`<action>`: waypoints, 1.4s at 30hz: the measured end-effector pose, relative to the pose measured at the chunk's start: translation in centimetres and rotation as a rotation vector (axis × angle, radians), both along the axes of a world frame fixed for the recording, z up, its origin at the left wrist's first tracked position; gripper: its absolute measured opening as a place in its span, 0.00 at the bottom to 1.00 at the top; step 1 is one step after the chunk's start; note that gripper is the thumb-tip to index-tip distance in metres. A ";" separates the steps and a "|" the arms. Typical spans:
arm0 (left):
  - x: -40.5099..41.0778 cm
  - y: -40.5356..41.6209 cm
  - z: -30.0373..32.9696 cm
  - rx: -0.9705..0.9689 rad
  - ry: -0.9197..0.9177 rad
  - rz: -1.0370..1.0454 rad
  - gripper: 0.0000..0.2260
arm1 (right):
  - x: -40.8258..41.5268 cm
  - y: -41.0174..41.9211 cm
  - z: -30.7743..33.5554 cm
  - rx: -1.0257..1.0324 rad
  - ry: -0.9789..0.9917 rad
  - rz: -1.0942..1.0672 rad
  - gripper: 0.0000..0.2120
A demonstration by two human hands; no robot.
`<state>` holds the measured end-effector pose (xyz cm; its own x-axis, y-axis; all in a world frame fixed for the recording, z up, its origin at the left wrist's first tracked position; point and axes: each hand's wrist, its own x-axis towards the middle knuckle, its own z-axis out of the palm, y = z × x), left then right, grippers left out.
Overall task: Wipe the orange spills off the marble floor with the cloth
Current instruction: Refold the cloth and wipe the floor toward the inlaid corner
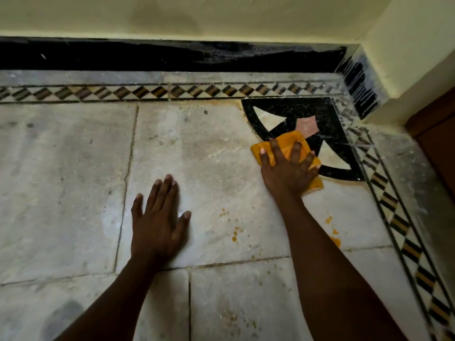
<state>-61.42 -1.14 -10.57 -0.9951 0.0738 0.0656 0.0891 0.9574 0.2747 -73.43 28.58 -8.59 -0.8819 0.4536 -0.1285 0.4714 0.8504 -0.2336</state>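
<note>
Under the right hand's [286, 172] spread fingers [295, 153], the cloth [286, 150]

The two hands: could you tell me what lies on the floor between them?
In the head view, orange drips dot pale marble between the left hand and right hand.

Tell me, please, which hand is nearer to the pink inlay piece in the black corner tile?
The right hand: it presses the orange cloth flat just below the pink inlay piece. The left hand lies flat on the marble, far to the left.
</note>
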 end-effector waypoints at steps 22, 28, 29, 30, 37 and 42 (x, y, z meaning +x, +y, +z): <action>0.1 -0.2 0.3 0.031 -0.039 -0.007 0.34 | 15.1 -6.3 -0.5 0.082 0.148 0.668 0.26; -0.2 0.2 -0.3 0.001 -0.008 -0.019 0.33 | 7.5 4.2 -0.9 0.130 0.083 0.132 0.32; -0.2 0.0 -0.3 -0.004 -0.006 -0.022 0.33 | 5.6 3.8 -0.7 0.117 0.079 0.045 0.33; -0.3 0.1 -0.3 0.000 -0.003 -0.029 0.33 | 4.2 2.7 -0.6 0.114 0.081 -0.002 0.34; -0.2 -0.4 0.2 0.032 -0.012 -0.017 0.34 | 13.8 -8.7 -0.9 0.083 0.201 0.576 0.28; 0.1 -0.4 -0.2 0.068 0.011 -0.037 0.34 | 14.7 3.5 -0.8 0.153 0.129 0.296 0.29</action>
